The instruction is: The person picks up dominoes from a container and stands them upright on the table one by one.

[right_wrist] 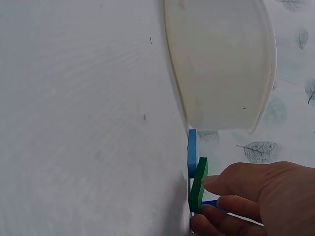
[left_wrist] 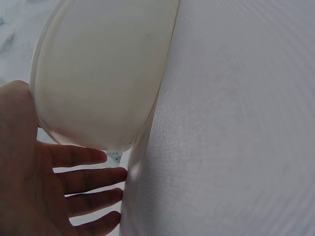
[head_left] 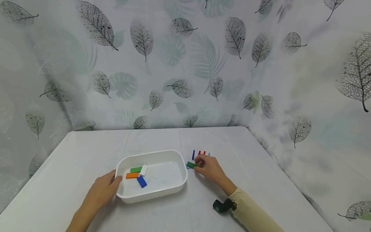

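Note:
My left hand (head_left: 99, 190) holds the left end of a white plastic tray (head_left: 166, 175), thumb over the rim. In the left wrist view, the other fingers (left_wrist: 93, 179) stretch out straight by its outer wall. Inside the tray lie a green block (head_left: 135, 169), an orange block (head_left: 132, 175), a white block (head_left: 143, 170) and a blue block (head_left: 142, 181). Just right of the tray, my right hand (head_left: 213, 170) pinches a dark green block (head_left: 191, 165) between thumb and fingers, tilted. Beside it, a light blue block (right_wrist: 192, 152) is close to the tray's wall.
Behind the right hand stand a dark blue block (head_left: 193, 155), two red blocks (head_left: 199, 152) and a pale blue one (head_left: 209, 154), partly hidden. A black camera mount (head_left: 222, 206) sits at the right wrist. The white table (head_left: 150, 138) meets a leaf-patterned curtain (head_left: 179, 64).

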`<state>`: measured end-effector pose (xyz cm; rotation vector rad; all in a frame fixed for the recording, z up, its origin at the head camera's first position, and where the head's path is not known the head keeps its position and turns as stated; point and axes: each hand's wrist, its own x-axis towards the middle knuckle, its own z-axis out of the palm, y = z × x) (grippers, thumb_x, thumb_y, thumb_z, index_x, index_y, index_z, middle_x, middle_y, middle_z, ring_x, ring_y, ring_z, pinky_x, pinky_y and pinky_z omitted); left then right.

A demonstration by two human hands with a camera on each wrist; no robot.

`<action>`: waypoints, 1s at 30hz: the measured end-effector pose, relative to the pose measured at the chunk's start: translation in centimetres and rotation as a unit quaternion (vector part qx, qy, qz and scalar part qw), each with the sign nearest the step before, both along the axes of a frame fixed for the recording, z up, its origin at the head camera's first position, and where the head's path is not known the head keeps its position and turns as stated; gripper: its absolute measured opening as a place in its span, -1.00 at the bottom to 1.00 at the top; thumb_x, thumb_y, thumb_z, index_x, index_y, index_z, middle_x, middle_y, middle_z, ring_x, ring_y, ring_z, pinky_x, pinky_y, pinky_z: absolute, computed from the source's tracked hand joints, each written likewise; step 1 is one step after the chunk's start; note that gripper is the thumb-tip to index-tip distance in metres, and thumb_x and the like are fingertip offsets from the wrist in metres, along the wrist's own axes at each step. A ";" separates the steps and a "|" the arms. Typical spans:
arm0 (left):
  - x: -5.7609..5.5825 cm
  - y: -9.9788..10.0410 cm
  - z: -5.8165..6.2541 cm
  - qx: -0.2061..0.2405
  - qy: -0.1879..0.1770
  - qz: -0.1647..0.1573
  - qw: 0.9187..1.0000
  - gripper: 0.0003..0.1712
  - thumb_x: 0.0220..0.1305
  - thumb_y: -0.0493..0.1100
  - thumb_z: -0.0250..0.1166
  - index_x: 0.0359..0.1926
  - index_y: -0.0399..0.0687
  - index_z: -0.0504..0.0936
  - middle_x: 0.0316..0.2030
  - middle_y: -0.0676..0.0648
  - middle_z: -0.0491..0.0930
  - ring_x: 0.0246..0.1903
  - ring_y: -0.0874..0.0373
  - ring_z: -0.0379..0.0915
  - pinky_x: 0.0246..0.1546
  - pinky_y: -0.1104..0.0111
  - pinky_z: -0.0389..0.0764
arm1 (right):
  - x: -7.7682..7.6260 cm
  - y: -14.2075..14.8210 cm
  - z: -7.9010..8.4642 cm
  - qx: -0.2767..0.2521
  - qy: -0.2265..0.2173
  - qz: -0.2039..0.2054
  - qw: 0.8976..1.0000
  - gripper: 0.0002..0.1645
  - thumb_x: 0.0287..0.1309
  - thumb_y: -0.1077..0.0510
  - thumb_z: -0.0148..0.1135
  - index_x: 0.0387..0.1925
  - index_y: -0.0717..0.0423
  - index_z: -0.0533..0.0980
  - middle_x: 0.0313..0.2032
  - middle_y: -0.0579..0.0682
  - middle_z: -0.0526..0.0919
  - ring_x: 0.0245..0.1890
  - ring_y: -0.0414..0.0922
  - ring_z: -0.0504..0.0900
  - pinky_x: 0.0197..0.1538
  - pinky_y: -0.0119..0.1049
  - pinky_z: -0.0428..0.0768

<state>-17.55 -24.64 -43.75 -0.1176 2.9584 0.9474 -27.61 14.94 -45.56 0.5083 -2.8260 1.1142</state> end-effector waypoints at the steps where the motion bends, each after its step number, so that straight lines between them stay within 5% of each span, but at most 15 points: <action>1: 0.0 0.0 0.0 0.001 0.000 0.000 1.000 -0.30 0.60 0.03 -0.02 0.46 -0.48 0.29 0.33 -0.50 0.41 0.24 -0.45 0.41 0.11 -0.32 0.49 | 0.0 0.0 0.0 0.001 0.001 0.000 1.000 -0.67 0.11 0.28 0.56 -0.07 0.16 0.66 -0.19 -0.05 0.74 -0.23 -0.14 0.68 -0.20 -0.31 0.70; 10: 0.1 -0.3 -0.2 0.007 0.002 -0.006 1.000 -0.31 0.60 0.01 -0.05 0.46 -0.47 0.30 0.33 -0.49 0.41 0.23 -0.43 0.44 0.12 -0.32 0.49 | 0.1 -0.1 0.1 0.018 0.009 -0.001 1.000 -0.67 0.11 0.27 0.56 -0.08 0.13 0.66 -0.19 -0.08 0.73 -0.23 -0.16 0.67 -0.18 -0.30 0.70; 18: 0.2 -0.6 0.1 0.009 0.016 -0.016 1.000 -0.35 0.60 -0.04 -0.04 0.42 -0.50 0.34 0.30 -0.50 0.43 0.18 -0.40 0.49 0.10 -0.29 0.52 | 0.5 -0.2 1.8 0.021 0.066 -0.003 0.998 -0.72 0.12 0.29 0.52 -0.12 0.16 0.66 -0.18 0.02 0.74 -0.21 -0.07 0.69 -0.13 -0.17 0.70; 30: 0.2 -0.7 0.4 0.010 0.017 -0.019 1.000 -0.38 0.57 -0.08 -0.02 0.38 -0.52 0.38 0.25 -0.51 0.48 -0.18 -0.09 0.54 -0.15 -0.06 0.68 | 1.0 -3.6 5.2 -0.026 0.151 0.065 0.986 -0.74 0.14 0.29 0.53 -0.13 0.18 0.66 -0.21 0.06 0.75 -0.26 -0.07 0.72 -0.22 -0.24 0.71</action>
